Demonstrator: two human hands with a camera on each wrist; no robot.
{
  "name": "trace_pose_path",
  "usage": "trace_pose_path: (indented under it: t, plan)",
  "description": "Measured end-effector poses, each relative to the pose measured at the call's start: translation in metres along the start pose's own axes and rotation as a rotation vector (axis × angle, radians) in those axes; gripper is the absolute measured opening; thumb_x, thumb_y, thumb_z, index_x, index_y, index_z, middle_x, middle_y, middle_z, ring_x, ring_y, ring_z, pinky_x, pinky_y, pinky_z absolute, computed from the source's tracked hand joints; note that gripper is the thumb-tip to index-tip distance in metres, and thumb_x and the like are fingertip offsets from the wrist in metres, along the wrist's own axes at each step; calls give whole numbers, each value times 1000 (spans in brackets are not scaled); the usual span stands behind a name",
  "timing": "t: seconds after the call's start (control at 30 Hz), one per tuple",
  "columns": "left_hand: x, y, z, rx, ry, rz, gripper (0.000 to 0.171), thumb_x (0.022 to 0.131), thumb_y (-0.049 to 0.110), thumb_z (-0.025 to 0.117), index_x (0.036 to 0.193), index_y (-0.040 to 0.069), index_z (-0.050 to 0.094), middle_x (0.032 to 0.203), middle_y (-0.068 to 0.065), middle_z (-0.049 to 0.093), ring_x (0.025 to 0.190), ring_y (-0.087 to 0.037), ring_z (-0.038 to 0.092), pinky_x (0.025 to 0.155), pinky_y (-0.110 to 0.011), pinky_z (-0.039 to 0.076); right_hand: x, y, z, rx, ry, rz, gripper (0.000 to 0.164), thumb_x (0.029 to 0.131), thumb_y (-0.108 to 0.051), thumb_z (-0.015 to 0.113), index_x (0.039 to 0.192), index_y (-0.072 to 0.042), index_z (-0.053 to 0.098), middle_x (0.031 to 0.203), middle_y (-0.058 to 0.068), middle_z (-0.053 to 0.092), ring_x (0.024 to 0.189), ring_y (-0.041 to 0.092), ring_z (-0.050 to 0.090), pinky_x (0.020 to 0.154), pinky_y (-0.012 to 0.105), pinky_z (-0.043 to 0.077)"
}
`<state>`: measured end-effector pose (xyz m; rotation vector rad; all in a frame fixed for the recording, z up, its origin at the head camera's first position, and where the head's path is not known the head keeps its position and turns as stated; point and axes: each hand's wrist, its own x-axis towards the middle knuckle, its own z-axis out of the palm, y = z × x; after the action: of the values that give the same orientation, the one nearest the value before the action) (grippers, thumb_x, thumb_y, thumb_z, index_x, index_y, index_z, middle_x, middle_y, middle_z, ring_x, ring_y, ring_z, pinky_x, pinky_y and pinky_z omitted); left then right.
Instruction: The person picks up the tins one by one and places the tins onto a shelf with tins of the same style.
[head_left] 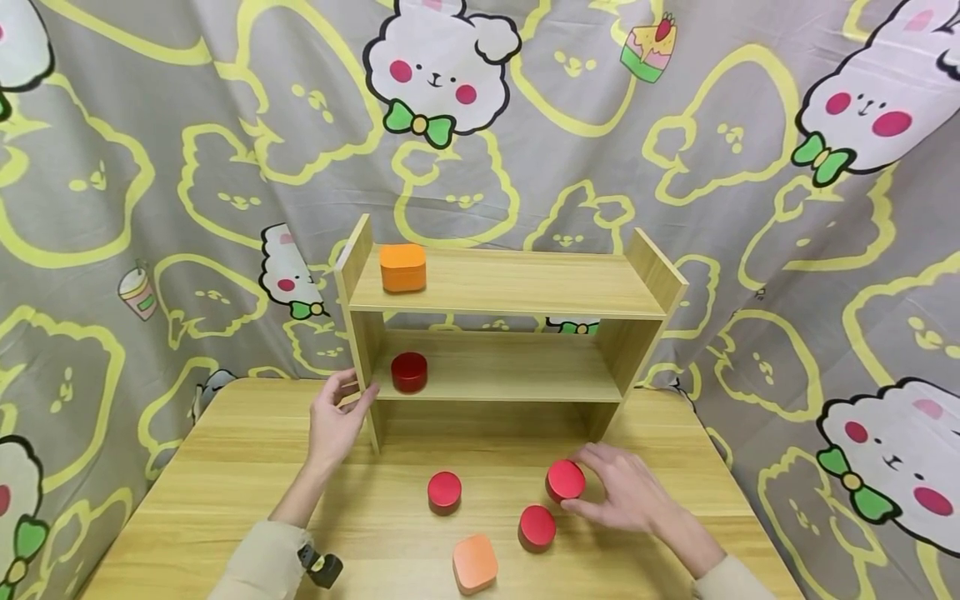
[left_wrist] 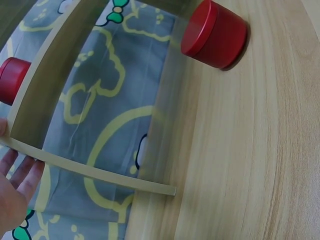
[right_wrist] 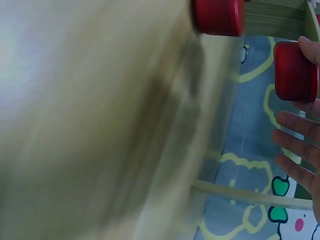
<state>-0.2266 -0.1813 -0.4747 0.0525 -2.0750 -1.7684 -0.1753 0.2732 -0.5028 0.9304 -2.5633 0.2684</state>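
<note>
My right hand (head_left: 622, 490) pinches a red round tin (head_left: 566, 481) between thumb and forefinger, in front of the shelf's right end. The right wrist view shows that tin (right_wrist: 294, 72) off the tabletop, the other fingers (right_wrist: 300, 145) spread out. With my left hand (head_left: 336, 423) I grip the left side panel (head_left: 358, 342) of a two-tier wooden shelf, thumb on the front side and fingers outside. A dark red tin (head_left: 408, 372) sits at the left of the middle board, close to my thumb. An orange squarish tin (head_left: 403, 267) stands at the left of the top board.
On the wooden table (head_left: 202, 492) lie two more red tins, one left of centre (head_left: 445, 492) and one (head_left: 537, 528) beside my right hand. A pale orange squarish tin (head_left: 475, 564) is nearest the front. A patterned curtain (head_left: 480, 167) hangs behind the shelf.
</note>
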Motion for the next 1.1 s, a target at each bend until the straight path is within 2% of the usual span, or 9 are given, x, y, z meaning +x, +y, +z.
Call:
trace_pose_path:
  t: [0.27,0.53,1.1]
  plan:
    - [-1,2,-1,-18,4,10,37,95,10,78,128,-3,65,129,-21,68,101,5,63,84,-6,58,19,-7,-10,19,40,-40,55,78,-60,85,113,-20,73,106,-8,74,94,10,71,72,28,62]
    - [0,2,-1,-10,7,-3,38,95,11,79,129,-1,66,130,-20,67,101,5,63,84,-7,59,36,-13,-18,6,70,-81,59,78,-62,84,117,-18,73,112,-3,76,100,15,73,81,35,65]
    - [-2,3,-1,3,-2,3,37,96,12,77,129,-1,65,127,-18,66,101,5,61,83,-5,57,75,-33,-30,30,132,-132,62,81,-65,81,120,-17,73,114,-3,76,102,16,73,82,35,64]
